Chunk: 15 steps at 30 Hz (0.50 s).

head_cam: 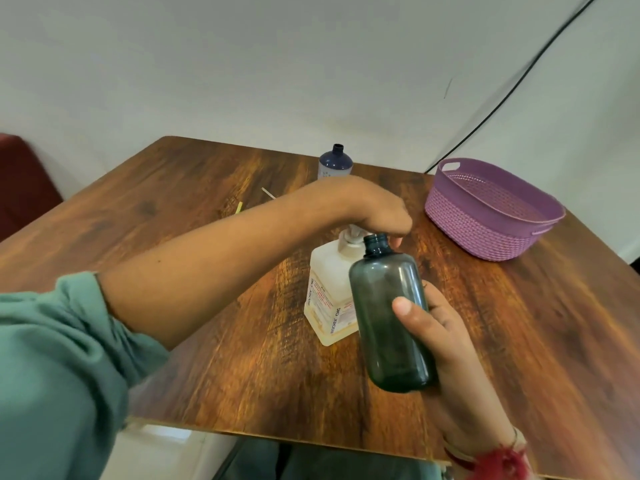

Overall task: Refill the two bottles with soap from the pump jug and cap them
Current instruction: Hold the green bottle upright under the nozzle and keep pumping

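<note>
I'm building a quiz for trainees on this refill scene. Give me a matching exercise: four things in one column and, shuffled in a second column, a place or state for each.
Things
1. grey bottle
2. blue bottle
3. pump jug
4. purple basket

Places or states
A. stands uncapped near the far edge of the table
B. sits on the far right part of the table
C. held tilted in the right hand, mouth by the pump
D. stands mid-table with the left hand on its pump

Pairs: 1-C, 2-A, 3-D, 4-B
</note>
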Motion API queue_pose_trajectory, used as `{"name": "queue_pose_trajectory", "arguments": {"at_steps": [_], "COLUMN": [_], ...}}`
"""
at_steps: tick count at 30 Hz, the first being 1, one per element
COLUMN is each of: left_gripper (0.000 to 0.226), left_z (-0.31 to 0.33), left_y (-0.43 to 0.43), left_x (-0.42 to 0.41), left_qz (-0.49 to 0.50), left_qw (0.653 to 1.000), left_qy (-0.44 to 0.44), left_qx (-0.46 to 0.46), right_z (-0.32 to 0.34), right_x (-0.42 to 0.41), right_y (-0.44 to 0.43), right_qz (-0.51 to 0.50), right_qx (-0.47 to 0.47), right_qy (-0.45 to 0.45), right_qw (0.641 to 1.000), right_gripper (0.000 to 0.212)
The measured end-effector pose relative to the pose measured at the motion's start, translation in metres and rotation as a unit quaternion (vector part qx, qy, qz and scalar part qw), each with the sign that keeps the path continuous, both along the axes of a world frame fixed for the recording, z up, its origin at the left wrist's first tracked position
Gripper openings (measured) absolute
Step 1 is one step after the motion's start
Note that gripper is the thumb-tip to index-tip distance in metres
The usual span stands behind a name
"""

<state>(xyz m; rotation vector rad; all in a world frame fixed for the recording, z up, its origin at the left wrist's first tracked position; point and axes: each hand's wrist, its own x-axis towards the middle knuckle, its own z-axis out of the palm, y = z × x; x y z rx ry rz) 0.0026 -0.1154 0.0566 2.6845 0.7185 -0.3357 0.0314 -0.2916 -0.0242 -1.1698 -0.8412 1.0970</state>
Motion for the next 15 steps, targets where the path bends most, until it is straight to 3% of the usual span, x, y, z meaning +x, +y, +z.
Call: {"name": "queue_pose_trajectory", "arguments": {"at_steps": [10,15], "left_gripper": [0.030,0.022], "left_z": [-0.001,0.004], "left_y": [-0.009,-0.005], "left_x": [-0.010,-0.005], "left_qz": [0.022,0.022], "left_qw": [0.997,0.998], "left_qy": [-0.059,-0.051], "left_qx": [-0.032,-0.018], "right_z": [0.001,0.004], "right_x": [-0.004,-0.003], "right_y": [-0.001,-0.004], "right_qz": [0.008,0.012], "right_qx": [-0.002,-0.001], "right_qy": [0.022,0.022], "right_qw": [1.000,1.000], "right_gripper": [0.054,0.071]}}
